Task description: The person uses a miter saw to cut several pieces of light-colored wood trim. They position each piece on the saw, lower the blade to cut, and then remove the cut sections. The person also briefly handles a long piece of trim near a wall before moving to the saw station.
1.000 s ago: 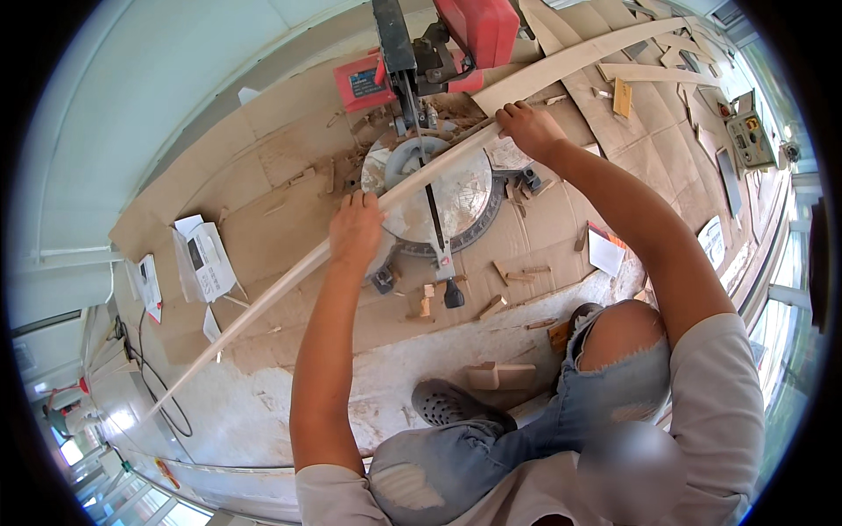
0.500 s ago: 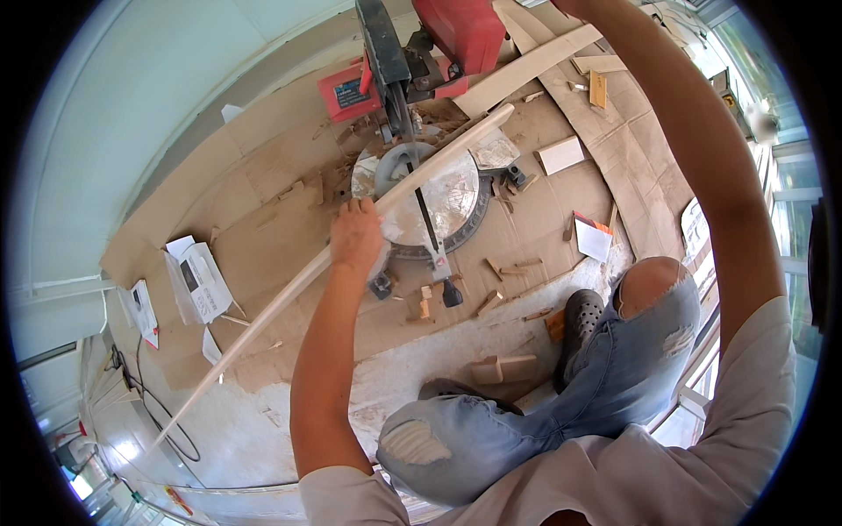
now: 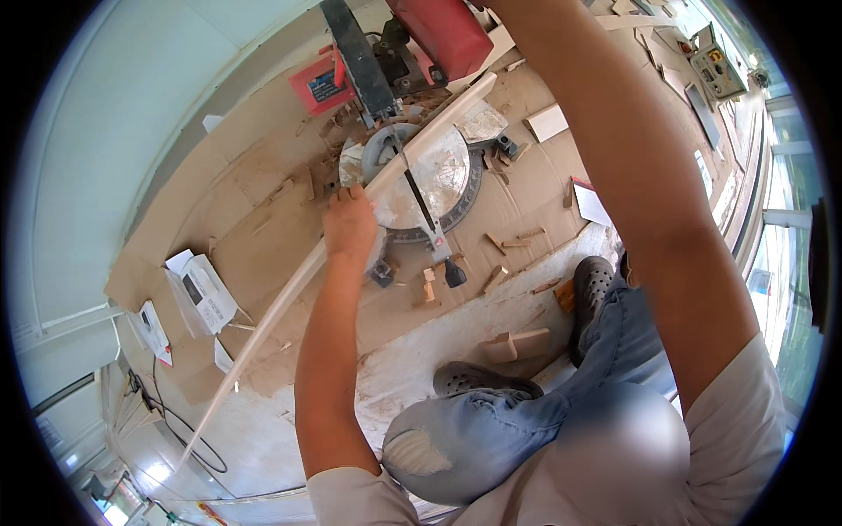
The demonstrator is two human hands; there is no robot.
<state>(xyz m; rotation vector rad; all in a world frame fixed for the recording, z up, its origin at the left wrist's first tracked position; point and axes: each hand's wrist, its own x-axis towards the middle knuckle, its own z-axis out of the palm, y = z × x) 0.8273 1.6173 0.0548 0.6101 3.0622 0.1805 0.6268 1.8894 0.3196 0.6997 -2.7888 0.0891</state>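
My left hand is closed round a long, pale wooden strip, pressing it against the miter saw left of the blade slot. The strip crosses the round saw table diagonally, its long end running down to the lower left. Above it hangs the red and black saw head, its blade end close over the strip. My right arm reaches up to the saw head's top; the right hand is cut off at the upper edge, so its fingers are hidden.
Cardboard covers the floor under the saw. Wood offcuts and sawdust lie around it. An opened white box is at left, near a black cable. My shoes rest close in front. A metal-cased device stands far right.
The saw head has come down nearer the strip, and my right arm has lowered with it. My left hand keeps its hold on the strip. The whole view has shifted slightly.
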